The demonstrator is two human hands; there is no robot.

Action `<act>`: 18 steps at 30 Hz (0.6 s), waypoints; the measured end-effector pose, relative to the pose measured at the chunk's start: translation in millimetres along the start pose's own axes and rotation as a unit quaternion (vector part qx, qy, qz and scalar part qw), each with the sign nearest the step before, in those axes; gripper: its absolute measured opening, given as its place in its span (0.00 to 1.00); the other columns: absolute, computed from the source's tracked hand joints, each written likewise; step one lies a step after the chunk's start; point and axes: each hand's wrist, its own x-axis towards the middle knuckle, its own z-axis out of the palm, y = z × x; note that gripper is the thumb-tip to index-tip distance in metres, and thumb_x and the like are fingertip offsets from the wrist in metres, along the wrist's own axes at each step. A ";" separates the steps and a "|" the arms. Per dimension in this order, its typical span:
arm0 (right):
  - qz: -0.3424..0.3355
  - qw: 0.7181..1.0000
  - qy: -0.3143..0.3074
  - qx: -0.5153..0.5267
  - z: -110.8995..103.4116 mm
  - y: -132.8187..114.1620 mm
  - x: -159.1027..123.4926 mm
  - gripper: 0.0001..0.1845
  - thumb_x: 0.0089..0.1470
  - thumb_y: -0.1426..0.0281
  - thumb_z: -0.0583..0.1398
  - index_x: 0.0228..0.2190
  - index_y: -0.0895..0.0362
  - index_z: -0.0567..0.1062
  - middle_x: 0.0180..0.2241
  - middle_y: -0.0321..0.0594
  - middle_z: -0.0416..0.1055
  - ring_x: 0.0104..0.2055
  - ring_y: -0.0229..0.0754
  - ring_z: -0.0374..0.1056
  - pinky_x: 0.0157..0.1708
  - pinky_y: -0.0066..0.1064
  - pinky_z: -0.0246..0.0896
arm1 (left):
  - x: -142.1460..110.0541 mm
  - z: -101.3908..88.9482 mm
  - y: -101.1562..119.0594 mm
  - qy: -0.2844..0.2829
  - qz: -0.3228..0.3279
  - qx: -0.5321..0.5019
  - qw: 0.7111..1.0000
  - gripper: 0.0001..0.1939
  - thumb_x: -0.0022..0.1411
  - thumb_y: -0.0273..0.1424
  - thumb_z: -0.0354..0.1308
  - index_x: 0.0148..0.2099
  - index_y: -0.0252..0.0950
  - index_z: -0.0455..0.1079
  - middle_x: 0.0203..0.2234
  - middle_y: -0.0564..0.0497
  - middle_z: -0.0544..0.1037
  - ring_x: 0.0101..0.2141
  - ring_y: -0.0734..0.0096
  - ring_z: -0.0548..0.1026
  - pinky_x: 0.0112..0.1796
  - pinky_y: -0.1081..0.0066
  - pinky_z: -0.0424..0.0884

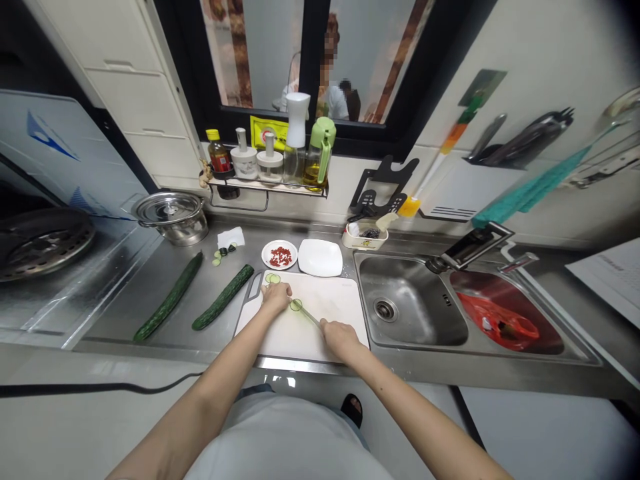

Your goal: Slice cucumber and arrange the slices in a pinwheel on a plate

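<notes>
Left hand (277,296): fingers curled over cutting board (327,293), hold cannot be told; cucumber slice (295,305) seen just beside, at its 4 o'clock; knife (311,317) gripped by fingers of right hand (344,340); left hand could be nicked should the knife slip.

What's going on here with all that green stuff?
A person has both hands over a white cutting board. The right hand grips a knife, with a thin green slice at its blade. The left hand is near more slices; its grip is unclear. Two long cucumbers lie left of the board.
</notes>
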 end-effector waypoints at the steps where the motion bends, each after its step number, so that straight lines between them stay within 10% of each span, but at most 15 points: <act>1: -0.004 1.000 0.002 -0.006 -0.7 0.7 0.4 0.18 0.59 0.77 0.47 0.48 0.59 0.68 0.42 0.54 0.74 0.46 0.46 0.72 0.43 0.36 0.63 | -0.4 -0.4 0.3 0.000 -0.001 0.000 1.000 0.07 0.52 0.32 0.61 0.37 0.43 0.73 0.39 0.49 0.78 0.49 0.56 0.69 0.49 0.58 0.54; 18: -0.035 0.997 0.035 -0.065 -7.3 4.8 -0.3 0.16 0.62 0.76 0.46 0.47 0.61 0.69 0.40 0.55 0.75 0.43 0.47 0.74 0.41 0.37 0.66 | -1.5 -2.7 0.7 -0.005 0.003 0.004 1.000 0.08 0.51 0.32 0.61 0.37 0.43 0.73 0.40 0.49 0.79 0.49 0.58 0.69 0.49 0.58 0.54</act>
